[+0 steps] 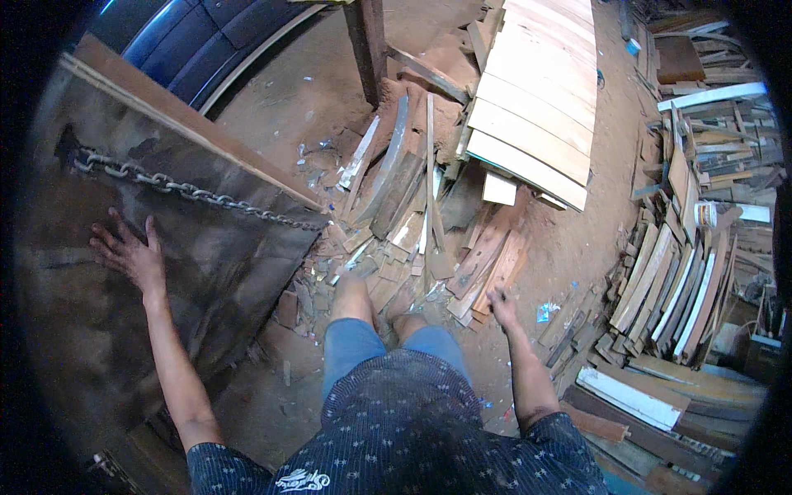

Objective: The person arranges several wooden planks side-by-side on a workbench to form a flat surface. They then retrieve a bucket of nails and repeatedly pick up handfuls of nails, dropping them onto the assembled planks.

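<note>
My left hand (132,254) is open, its fingers spread over a large dark, stained panel (206,247) on the left. I cannot tell whether the palm touches it. A metal chain (165,180) runs across the panel just beyond the fingers. My right hand (502,310) hangs low, nearest to the end of some reddish-brown planks (487,264). Its fingers are slightly bent, with the tips apart, and nothing shows in them.
Wood offcuts (396,247) litter the ground around my feet. Pale boards (536,107) lie stacked ahead, beside a dark wooden post (365,49). Timber strips (660,280) pile up along the right, with a white bucket (705,214) among them. Dark blue panelling (194,41) stands at far left.
</note>
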The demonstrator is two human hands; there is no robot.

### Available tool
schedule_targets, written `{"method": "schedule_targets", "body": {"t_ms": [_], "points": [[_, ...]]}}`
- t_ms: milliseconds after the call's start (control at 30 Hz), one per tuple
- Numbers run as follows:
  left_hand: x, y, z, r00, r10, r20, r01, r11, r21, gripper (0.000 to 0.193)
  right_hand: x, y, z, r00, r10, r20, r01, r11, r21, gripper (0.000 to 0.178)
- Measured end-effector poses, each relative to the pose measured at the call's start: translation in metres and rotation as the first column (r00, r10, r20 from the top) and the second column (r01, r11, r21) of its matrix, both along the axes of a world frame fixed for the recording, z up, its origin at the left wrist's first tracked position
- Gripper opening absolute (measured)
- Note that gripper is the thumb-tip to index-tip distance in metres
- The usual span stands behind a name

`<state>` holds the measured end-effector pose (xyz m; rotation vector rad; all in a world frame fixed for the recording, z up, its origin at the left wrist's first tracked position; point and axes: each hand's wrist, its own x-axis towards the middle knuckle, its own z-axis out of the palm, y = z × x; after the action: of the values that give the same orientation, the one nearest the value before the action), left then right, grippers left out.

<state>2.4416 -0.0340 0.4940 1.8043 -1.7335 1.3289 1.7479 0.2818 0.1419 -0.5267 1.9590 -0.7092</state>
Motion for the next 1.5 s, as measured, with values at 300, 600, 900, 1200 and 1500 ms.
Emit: {"method": "schedule_targets", "body": {"t_ms": [300, 600, 900, 1200, 1500], "points": [[0.002, -0.088, -0.046, 0.996, 0.061, -0.072, -0.052, 0.992, 0.116, 0.068, -0.007, -0.173, 0.073, 0.953, -0.257, 0.163, 0.289, 0.931, -0.222, 0.059], [-0.263, -0.154, -0.216, 0.579, -0.128, -0.805, 0.738, 0.504, 0.450, 0.043, -0.035, -0.310, 0.021, 0.743, -0.543, 0.391, 0.643, 0.741, -0.192, 0.063], [-0.535, -0.178, -0.402, 0.114, 0.859, -0.498, 0.993, -0.103, 0.048, 0.048, -0.053, -0.366, -0.026, 0.715, -0.696, 0.064, 0.674, 0.663, -0.326, 0.077], [-0.663, -0.179, -0.415, -0.291, 0.956, 0.034, 0.941, 0.293, -0.170, 0.080, -0.056, -0.340, -0.102, 0.743, -0.664, 0.085, 0.610, 0.619, -0.495, 0.065], [-0.672, -0.182, -0.426, -0.109, 0.961, -0.255, 0.975, 0.053, -0.217, 0.064, -0.060, -0.326, -0.112, 0.811, -0.534, -0.239, 0.327, 0.753, -0.571, 0.054]]}}
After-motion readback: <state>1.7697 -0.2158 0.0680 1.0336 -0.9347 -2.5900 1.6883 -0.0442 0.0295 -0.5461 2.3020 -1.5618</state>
